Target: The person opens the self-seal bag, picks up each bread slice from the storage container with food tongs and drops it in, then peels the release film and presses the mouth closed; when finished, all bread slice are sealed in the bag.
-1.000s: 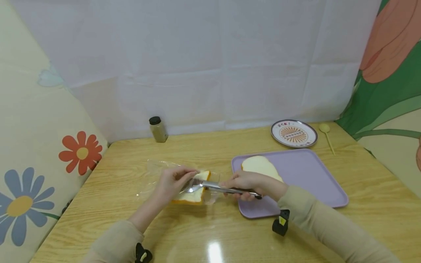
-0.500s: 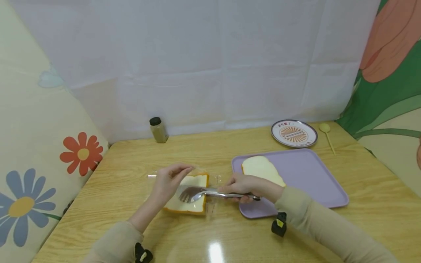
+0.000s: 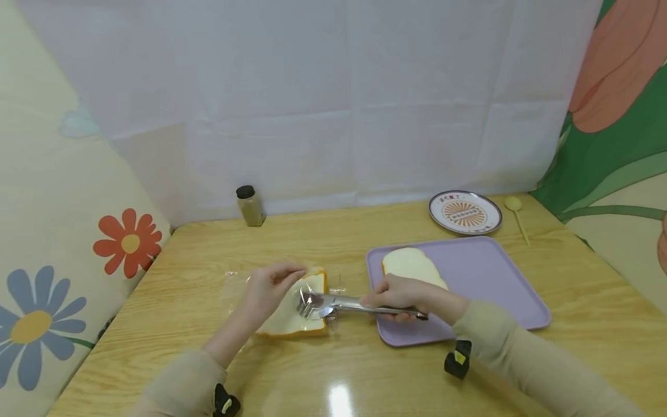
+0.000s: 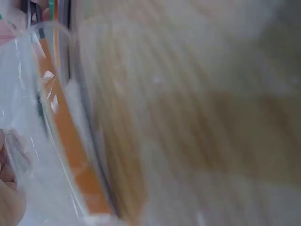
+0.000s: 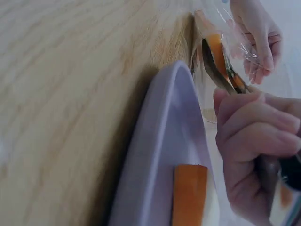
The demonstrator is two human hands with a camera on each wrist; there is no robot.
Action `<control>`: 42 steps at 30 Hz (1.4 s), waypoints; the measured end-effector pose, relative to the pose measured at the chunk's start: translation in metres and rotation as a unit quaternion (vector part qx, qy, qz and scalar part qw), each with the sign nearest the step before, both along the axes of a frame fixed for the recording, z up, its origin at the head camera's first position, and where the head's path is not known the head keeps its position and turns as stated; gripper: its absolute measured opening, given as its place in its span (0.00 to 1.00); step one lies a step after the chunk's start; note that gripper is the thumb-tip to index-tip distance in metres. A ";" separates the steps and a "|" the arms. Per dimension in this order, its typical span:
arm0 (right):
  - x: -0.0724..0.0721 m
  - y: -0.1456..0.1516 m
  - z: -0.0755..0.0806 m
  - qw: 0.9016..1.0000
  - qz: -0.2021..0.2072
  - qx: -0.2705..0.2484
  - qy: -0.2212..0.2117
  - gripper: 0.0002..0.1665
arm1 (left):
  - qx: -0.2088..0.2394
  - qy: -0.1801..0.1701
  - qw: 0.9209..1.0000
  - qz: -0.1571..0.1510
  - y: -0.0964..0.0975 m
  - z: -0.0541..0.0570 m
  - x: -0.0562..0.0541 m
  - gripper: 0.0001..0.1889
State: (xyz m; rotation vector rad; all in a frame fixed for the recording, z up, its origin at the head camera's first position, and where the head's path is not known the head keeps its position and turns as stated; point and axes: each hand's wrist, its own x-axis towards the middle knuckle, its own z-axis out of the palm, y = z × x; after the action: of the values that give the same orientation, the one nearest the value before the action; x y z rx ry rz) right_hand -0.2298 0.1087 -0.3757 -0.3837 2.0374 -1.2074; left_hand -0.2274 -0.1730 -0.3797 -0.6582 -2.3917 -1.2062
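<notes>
Serving tongs [image 3: 348, 303]: metal, head toward 9 o'clock. Bread slice [image 3: 283, 321]: white, orange-crusted, inside clear plastic bag [image 3: 237, 282].

Tight in the middle, roomy front and back

Between the left hand [image 3: 267, 292] and right hand [image 3: 393, 296], the metal tongs [image 3: 346, 303] bar a straight pass, with the bread slice [image 3: 283, 319] and clear bag [image 3: 235, 284] filling the space around their tips. A second slice [image 3: 411, 264] occupies the left part of the purple tray [image 3: 484, 278]; its right part is open. Bare table [image 3: 312, 376] runs between the forearms, and another lane lies behind the bag, bounded by the bottle [image 3: 252, 209] and plate [image 3: 465, 213].
</notes>
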 end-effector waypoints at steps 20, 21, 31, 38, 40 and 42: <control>0.006 -0.013 -0.002 1.000 -0.003 0.003 -0.027 0.26 | 0.051 0.025 0.998 0.033 0.003 -0.002 0.003 0.04; 0.006 -0.013 -0.002 1.000 -0.005 0.006 -0.025 0.26 | 0.054 0.036 0.997 0.038 0.003 -0.001 0.002 0.04; 0.008 0.002 0.002 1.000 0.012 0.003 -0.021 0.28 | 0.059 0.022 0.997 0.038 0.000 0.004 0.000 0.04; 0.014 0.039 0.010 1.000 -0.010 0.022 0.007 0.29 | 0.054 0.012 0.998 0.031 0.000 0.006 -0.002 0.04; 0.016 0.050 0.011 1.000 -0.006 0.021 0.018 0.29 | 0.054 0.010 0.998 0.031 0.001 0.005 -0.003 0.04; 0.020 0.060 0.013 0.999 -0.007 0.021 0.025 0.30 | 0.055 0.005 0.998 0.031 0.001 0.004 -0.004 0.04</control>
State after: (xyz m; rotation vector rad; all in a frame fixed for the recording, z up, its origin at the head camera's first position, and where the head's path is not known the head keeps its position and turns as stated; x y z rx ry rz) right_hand -0.2094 0.1687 -0.3627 -0.3834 2.1073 -1.1716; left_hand -0.2312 -0.1722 -0.3756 -0.5506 -2.3009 -1.2928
